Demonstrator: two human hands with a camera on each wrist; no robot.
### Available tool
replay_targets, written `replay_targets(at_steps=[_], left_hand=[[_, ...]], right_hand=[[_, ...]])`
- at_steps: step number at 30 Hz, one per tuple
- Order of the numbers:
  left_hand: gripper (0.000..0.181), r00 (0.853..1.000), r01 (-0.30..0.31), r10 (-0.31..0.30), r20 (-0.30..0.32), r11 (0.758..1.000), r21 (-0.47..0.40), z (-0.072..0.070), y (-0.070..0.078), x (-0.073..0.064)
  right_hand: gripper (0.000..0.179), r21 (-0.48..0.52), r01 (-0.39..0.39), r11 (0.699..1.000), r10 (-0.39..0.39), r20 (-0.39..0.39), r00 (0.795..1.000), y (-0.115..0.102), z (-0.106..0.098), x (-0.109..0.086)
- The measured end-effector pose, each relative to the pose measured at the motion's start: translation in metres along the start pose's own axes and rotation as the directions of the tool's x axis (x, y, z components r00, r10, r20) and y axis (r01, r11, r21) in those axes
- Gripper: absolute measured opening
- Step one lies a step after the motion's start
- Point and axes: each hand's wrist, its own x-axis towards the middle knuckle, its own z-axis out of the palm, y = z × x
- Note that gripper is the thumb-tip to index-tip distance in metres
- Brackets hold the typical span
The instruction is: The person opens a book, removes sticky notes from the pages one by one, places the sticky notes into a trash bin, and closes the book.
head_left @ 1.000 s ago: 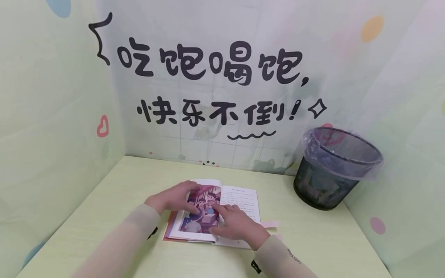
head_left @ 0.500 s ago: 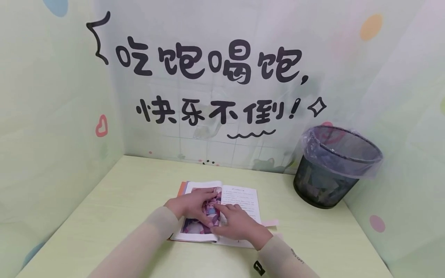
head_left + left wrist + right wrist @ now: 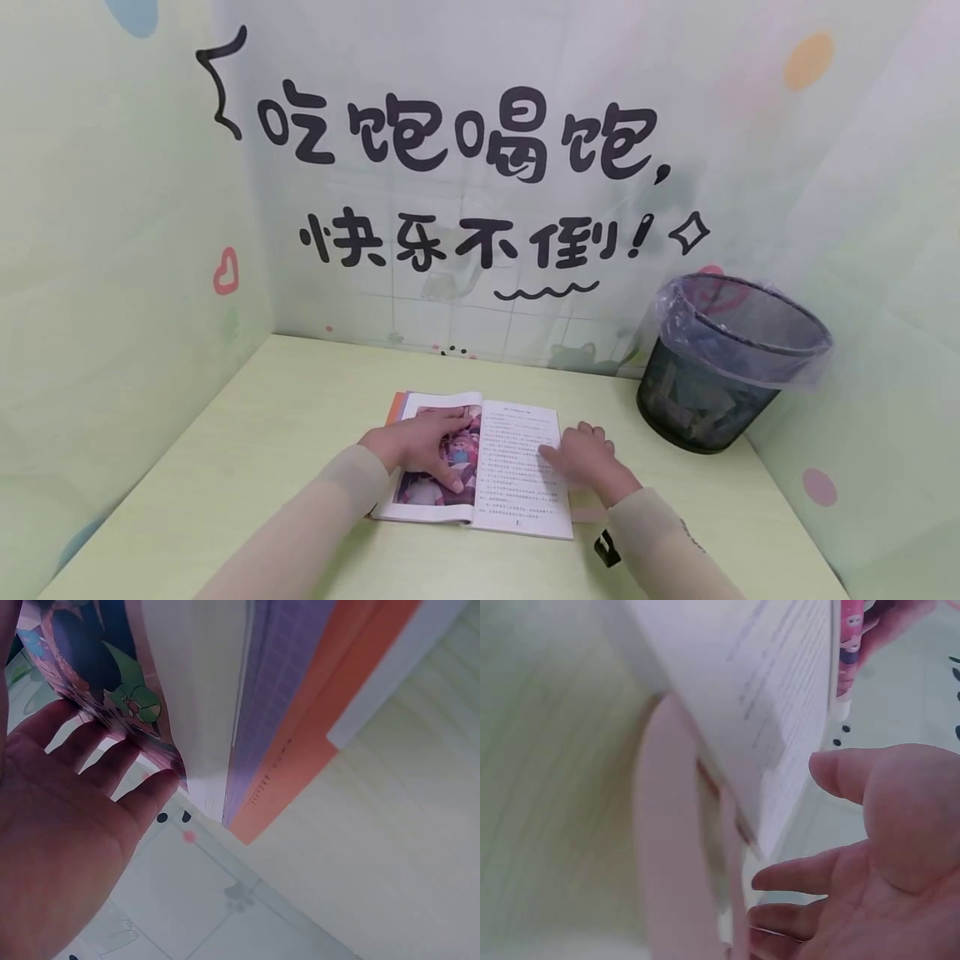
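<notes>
An open book point(image 3: 521, 500) lies on the table, a colour picture on its left page and printed text on its right page. My left hand point(image 3: 420, 442) rests on the picture with its fingers spread; in the left wrist view the fingertips point(image 3: 161, 787) touch that page near its edge. At the book's right edge is my right hand point(image 3: 588, 457), thumb and fingers apart with nothing visible between them. Pale pink strips point(image 3: 671, 840) stick out from under the right side of the book, close to the right fingertips.
A black mesh waste bin point(image 3: 701, 400) with a clear plastic liner stands at the table's back right. Printed walls enclose the table point(image 3: 300, 400) at the back and both sides. An orange cover flap point(image 3: 300, 757) shows beneath the left pages.
My left hand first slid inward from the left edge onto the picture. The right hand then moved from the book's middle out to its right edge, uncovering the text page.
</notes>
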Motion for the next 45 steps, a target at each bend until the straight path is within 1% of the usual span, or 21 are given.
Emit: replay_targets(at_steps=[3,6,11,14,17,20,23,25,27,30,32,34,35,37,38,39,43,45], left_hand=[[0.114,1.0,0.01,-0.01,0.004,1.0,-0.008,0.0,0.001,0.0],[0.114,1.0,0.019,-0.019,0.009,1.0,-0.018,0.001,0.002,0.0],[0.113,1.0,0.018,-0.017,0.017,0.999,-0.03,0.001,0.002,0.001],[0.113,1.0,0.011,-0.01,0.018,0.999,-0.031,0.0,0.002,0.001],[0.113,1.0,0.007,-0.006,0.019,0.999,-0.031,-0.001,0.002,0.001],[0.112,1.0,0.005,-0.004,0.018,1.0,-0.03,-0.001,0.001,0.001],[0.112,1.0,0.007,-0.007,0.013,1.0,-0.025,-0.001,0.0,0.0],[0.112,1.0,0.01,-0.01,0.012,1.0,-0.024,0.0,0.0,0.0],[0.112,1.0,0.012,-0.012,0.012,1.0,-0.026,0.0,-0.001,0.001],[0.113,1.0,0.008,-0.008,0.009,1.0,-0.029,0.0,-0.002,0.001],[0.114,1.0,0.005,-0.005,0.006,0.999,-0.035,0.0,-0.003,0.001],[0.114,1.0,-0.001,0.001,0.003,0.999,-0.04,0.001,-0.005,0.001],[0.114,1.0,-0.004,0.004,0.001,0.999,-0.041,0.001,-0.005,0.001],[0.115,1.0,-0.012,0.012,-0.001,0.999,-0.042,0.001,-0.007,0.001],[0.115,1.0,-0.017,0.017,-0.004,0.999,-0.043,0.001,-0.008,0.001],[0.115,1.0,-0.021,0.02,-0.009,0.999,-0.039,0.001,-0.009,0.001],[0.119,0.999,-0.029,0.028,-0.036,0.999,-0.035,0.0,-0.013,-0.001],[0.12,0.999,-0.019,0.017,-0.049,0.999,-0.036,0.0,-0.014,-0.002]], right_hand=[[0.064,0.007,-0.033,0.999,0.033,0.047,0.998,0.005,0.003,-0.001],[0.069,0.033,-0.027,0.999,0.025,0.068,0.997,0.003,0.006,-0.002],[0.073,0.041,-0.007,0.999,0.005,0.046,0.999,-0.002,0.004,-0.004],[0.077,0.049,0.021,0.999,-0.022,0.029,0.999,-0.005,0.0,-0.005],[0.08,0.108,0.048,0.993,-0.051,0.025,0.998,-0.009,-0.007,-0.007],[0.079,0.229,0.059,0.972,-0.069,0.035,0.997,-0.013,-0.013,-0.01],[0.074,0.352,0.088,0.932,-0.105,0.031,0.994,-0.017,-0.019,-0.012],[0.069,0.444,0.114,0.889,-0.136,0.016,0.991,-0.019,-0.022,-0.013],[0.064,0.549,0.135,0.825,-0.165,0.005,0.986,-0.019,-0.025,-0.013],[0.062,0.705,0.131,0.697,-0.202,0.018,0.979,-0.017,-0.025,-0.011],[0.066,0.785,0.107,0.611,-0.22,0.039,0.975,-0.016,-0.024,-0.009],[0.07,0.835,0.08,0.545,-0.234,0.061,0.97,-0.016,-0.021,-0.008],[0.07,0.849,0.067,0.524,-0.237,0.07,0.969,-0.016,-0.019,-0.008],[0.069,0.866,0.051,0.498,-0.246,0.084,0.966,-0.017,-0.014,-0.008],[0.068,0.866,0.051,0.498,-0.253,0.089,0.963,-0.017,-0.011,-0.008],[0.065,0.863,0.053,0.503,-0.263,0.094,0.96,-0.018,-0.009,-0.007],[0.055,0.826,0.115,0.552,-0.318,0.082,0.944,-0.02,0.002,-0.007],[0.052,0.811,0.145,0.567,-0.341,0.07,0.937,-0.022,0.006,-0.008]])
